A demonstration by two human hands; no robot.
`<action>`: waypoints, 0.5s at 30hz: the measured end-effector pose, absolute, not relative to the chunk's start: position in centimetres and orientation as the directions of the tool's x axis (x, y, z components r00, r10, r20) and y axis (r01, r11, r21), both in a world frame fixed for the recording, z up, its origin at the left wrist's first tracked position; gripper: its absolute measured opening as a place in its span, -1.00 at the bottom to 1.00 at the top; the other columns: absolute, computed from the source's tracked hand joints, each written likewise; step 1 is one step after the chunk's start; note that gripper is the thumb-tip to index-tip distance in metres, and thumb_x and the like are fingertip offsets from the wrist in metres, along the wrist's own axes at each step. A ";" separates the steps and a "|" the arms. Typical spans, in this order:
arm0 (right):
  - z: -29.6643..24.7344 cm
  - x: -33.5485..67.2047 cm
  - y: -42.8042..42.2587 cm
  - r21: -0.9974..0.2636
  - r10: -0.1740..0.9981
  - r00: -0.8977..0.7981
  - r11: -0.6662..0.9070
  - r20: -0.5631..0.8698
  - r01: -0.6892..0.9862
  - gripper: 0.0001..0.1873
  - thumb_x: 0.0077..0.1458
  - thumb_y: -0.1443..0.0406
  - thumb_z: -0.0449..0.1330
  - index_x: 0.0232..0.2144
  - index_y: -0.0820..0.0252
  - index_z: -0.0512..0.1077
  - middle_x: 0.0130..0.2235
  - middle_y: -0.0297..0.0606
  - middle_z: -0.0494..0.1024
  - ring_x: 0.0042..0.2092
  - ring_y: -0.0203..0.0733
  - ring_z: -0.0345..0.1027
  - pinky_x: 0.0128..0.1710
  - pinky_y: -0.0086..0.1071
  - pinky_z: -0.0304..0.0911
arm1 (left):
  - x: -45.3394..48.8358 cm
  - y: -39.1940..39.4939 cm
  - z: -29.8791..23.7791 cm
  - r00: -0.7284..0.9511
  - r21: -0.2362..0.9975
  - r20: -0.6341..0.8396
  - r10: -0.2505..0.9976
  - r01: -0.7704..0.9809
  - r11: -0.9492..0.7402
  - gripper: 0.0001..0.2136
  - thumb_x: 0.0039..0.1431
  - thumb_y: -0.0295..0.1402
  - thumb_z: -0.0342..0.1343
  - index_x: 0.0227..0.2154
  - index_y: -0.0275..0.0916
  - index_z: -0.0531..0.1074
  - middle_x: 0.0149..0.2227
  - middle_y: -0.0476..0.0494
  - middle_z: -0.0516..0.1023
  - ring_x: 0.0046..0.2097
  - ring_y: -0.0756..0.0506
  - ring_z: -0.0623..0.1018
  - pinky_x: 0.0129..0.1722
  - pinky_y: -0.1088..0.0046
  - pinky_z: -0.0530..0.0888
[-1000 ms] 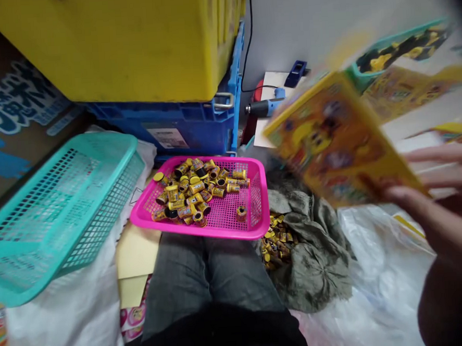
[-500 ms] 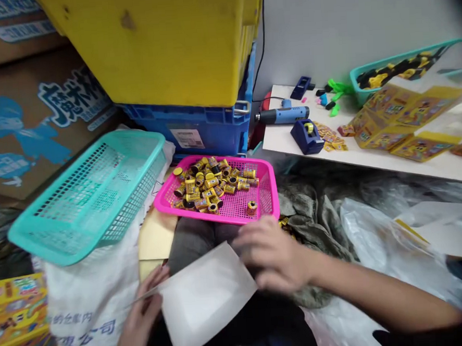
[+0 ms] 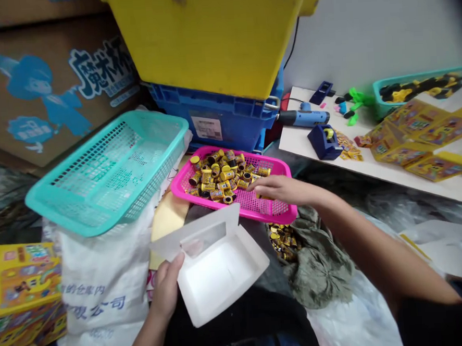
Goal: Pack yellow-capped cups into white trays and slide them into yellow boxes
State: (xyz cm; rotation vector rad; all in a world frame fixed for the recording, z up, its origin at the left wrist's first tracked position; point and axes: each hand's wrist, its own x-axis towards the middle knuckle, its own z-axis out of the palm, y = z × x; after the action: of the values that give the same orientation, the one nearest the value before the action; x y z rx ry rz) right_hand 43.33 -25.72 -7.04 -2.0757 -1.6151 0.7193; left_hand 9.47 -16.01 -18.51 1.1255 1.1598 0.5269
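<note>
Stacked at the back, a yellow bin (image 3: 215,38) on a blue crate (image 3: 239,117). At left, a teal basket (image 3: 109,170). At centre, a pink basket (image 3: 289,210). At far right, a turquoise tub (image 3: 424,77) of black and yellow pieces (image 3: 398,95). Nearer, an open white-lined box (image 3: 217,278), one wall pinched in the left hand (image 3: 167,286). Lastly, yellow canisters (image 3: 215,176), heaped in the pink basket beside the outstretched right hand (image 3: 279,188), grip impossible to tell.
</note>
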 end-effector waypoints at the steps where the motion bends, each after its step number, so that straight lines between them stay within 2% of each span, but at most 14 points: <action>1: -5.5 42.7 -27.3 -0.690 0.974 0.192 -0.219 -0.118 0.690 -0.72 0.29 0.11 0.17 -0.12 0.07 0.62 -0.21 -0.27 0.67 -0.28 -0.18 0.54 -0.27 -0.31 0.46 | 9.7 -16.1 -18.3 0.419 0.899 -0.435 0.797 0.150 0.412 -0.42 -0.07 0.18 0.31 -0.26 -0.31 0.67 -0.15 -0.33 0.73 0.16 -0.46 0.55 0.26 0.04 0.38; 3: -3.2 40.6 -29.8 -0.805 0.975 0.200 -0.191 -0.092 0.562 -0.65 0.21 0.01 0.27 -0.10 0.06 0.59 -0.20 -0.25 0.66 -0.27 -0.15 0.54 -0.32 -0.31 0.45 | 10.0 -16.4 -17.7 0.522 0.886 -0.424 0.740 0.070 0.459 -0.37 0.00 0.18 0.29 -0.13 -0.31 0.66 -0.07 -0.35 0.71 0.22 -0.47 0.51 0.31 0.01 0.33; 5: -2.8 37.2 -30.9 -0.838 0.980 0.185 -0.163 -0.076 0.521 -0.66 0.13 0.04 0.36 -0.11 0.05 0.58 -0.20 -0.24 0.67 -0.26 -0.13 0.54 -0.31 -0.31 0.45 | 10.3 -16.6 -17.4 0.610 0.863 -0.411 0.677 0.021 0.505 -0.36 0.04 0.16 0.28 -0.03 -0.30 0.63 -0.02 -0.32 0.70 0.25 -0.47 0.48 0.31 0.01 0.33; 7: -4.5 33.2 -30.3 -0.807 0.987 0.131 -0.153 -0.095 0.571 -0.74 0.16 0.18 0.35 -0.09 0.06 0.57 -0.17 -0.23 0.68 -0.24 -0.13 0.55 -0.24 -0.29 0.45 | 10.4 -16.8 -17.3 0.662 0.840 -0.398 0.635 -0.015 0.543 -0.38 0.07 0.14 0.28 0.02 -0.27 0.61 0.01 -0.28 0.69 0.27 -0.47 0.46 0.30 0.02 0.35; 10: -9.3 27.1 -27.4 -0.706 0.977 0.052 -0.187 -0.209 0.683 -0.71 0.15 0.35 0.30 -0.04 0.13 0.53 -0.13 -0.18 0.68 -0.18 -0.08 0.58 -0.14 -0.25 0.44 | 10.1 -16.9 -17.6 0.699 0.817 -0.390 0.600 -0.038 0.575 -0.43 0.12 0.10 0.25 0.04 -0.21 0.61 0.06 -0.22 0.67 0.29 -0.45 0.45 0.31 0.02 0.35; 13: -12.5 23.6 -24.9 -0.637 0.924 -0.007 -0.258 -0.382 0.727 -0.63 0.10 0.39 0.33 -0.01 0.23 0.51 -0.06 -0.02 0.68 -0.09 0.06 0.60 -0.10 -0.21 0.45 | 9.5 -17.0 -18.1 0.705 0.812 -0.386 0.595 -0.046 0.581 -0.47 0.13 0.07 0.24 0.03 -0.19 0.62 0.13 -0.21 0.63 0.32 -0.44 0.42 0.33 0.03 0.33; 15: -12.3 23.4 -24.5 -0.622 0.896 -0.036 -0.278 -0.442 0.732 -0.60 0.09 0.36 0.35 0.01 0.24 0.49 -0.04 0.03 0.68 -0.08 0.09 0.61 -0.12 -0.21 0.46 | 9.1 -17.0 -18.4 0.701 0.806 -0.388 0.598 -0.057 0.590 -0.45 0.13 0.07 0.25 0.05 -0.22 0.61 0.16 -0.26 0.60 0.33 -0.45 0.40 0.34 0.02 0.31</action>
State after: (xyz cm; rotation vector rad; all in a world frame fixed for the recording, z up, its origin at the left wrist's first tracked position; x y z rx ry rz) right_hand 23.36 -24.51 -12.31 -2.0300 -1.7505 1.2078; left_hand 9.14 -17.03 -18.45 0.8653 0.7048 0.4201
